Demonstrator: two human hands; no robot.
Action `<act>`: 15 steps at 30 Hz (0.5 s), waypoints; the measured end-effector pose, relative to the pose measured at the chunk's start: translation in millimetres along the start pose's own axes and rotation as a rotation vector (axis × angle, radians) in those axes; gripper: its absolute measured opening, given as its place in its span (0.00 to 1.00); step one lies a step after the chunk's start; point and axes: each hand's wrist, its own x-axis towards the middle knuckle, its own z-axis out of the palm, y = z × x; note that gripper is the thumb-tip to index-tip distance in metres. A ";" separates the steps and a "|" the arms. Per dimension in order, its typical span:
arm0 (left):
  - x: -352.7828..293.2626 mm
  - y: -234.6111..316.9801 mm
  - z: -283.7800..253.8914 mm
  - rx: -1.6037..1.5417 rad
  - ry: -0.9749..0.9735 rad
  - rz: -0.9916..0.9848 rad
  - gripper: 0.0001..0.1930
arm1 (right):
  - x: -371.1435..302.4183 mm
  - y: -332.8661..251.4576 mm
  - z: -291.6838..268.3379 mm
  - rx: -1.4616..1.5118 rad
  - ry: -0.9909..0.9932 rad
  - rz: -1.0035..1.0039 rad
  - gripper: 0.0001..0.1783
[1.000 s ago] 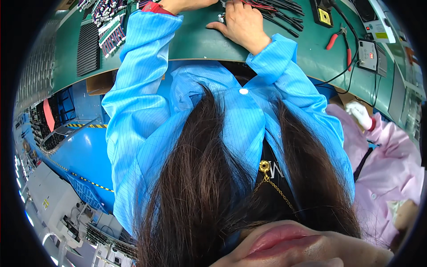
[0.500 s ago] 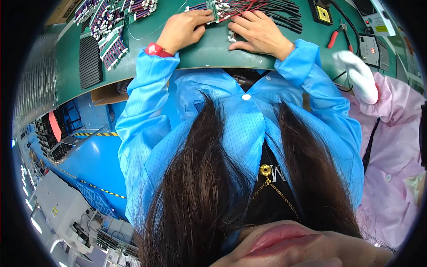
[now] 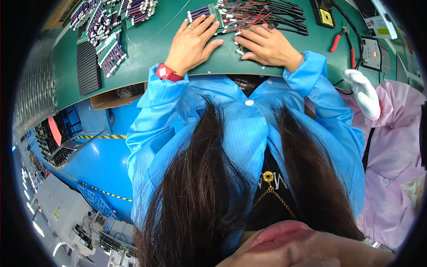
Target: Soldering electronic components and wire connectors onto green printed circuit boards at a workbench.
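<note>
My left hand (image 3: pixel 192 46), with a red watch (image 3: pixel 168 73) at the wrist, lies open and palm down on the green table. Its fingertips rest at the near edge of a narrow green circuit board (image 3: pixel 218 17) and the blue-and-red wires (image 3: pixel 199 13) on its left. My right hand (image 3: pixel 269 48) is also open, fingers stretched out and thumb apart. It lies at the near side of a bundle of red and black wires (image 3: pixel 247 13) with white connectors. A small white connector (image 3: pixel 239 48) shows by its fingertips; beneath the palm is hidden.
Piled wired boards (image 3: pixel 100 22) and a stack of black strips (image 3: pixel 89 66) lie at left. Black-sleeved cables (image 3: pixel 287 15) extend right of the wires. Red-handled cutters (image 3: pixel 338 39), a yellow sponge holder (image 3: pixel 325 17) and a control box (image 3: pixel 372 53) stand right, near a co-worker's white glove (image 3: pixel 362 91).
My left hand has come back toward me off the board, its fingers spreading. My right hand has shifted slightly nearer and right, uncovering more wires. The co-worker's gloved hand has moved slightly nearer.
</note>
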 end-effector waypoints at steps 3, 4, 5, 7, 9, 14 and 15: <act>-4.2 2.0 6.9 0.017 0.037 -0.023 0.21 | 5.1 0.8 -1.1 0.010 0.025 -0.023 0.26; -5.2 2.4 9.6 0.024 0.056 -0.033 0.20 | 6.4 1.1 -1.5 0.014 0.037 -0.032 0.25; -6.2 2.6 12.1 0.030 0.074 -0.043 0.20 | 6.8 1.4 -1.8 0.019 0.048 -0.041 0.24; -9.1 1.1 15.9 0.040 0.074 -0.047 0.20 | 6.8 1.1 -0.7 0.016 0.058 -0.043 0.24; -11.8 -0.7 19.2 0.058 0.074 -0.055 0.20 | 6.3 0.5 0.2 0.010 0.076 -0.048 0.23; -13.5 2.1 22.5 0.012 0.080 -0.096 0.19 | 16.0 -6.3 0.5 0.072 0.144 -0.065 0.22; -13.9 3.1 23.0 -0.006 0.082 -0.110 0.19 | 17.5 -7.7 0.6 0.094 0.163 -0.071 0.22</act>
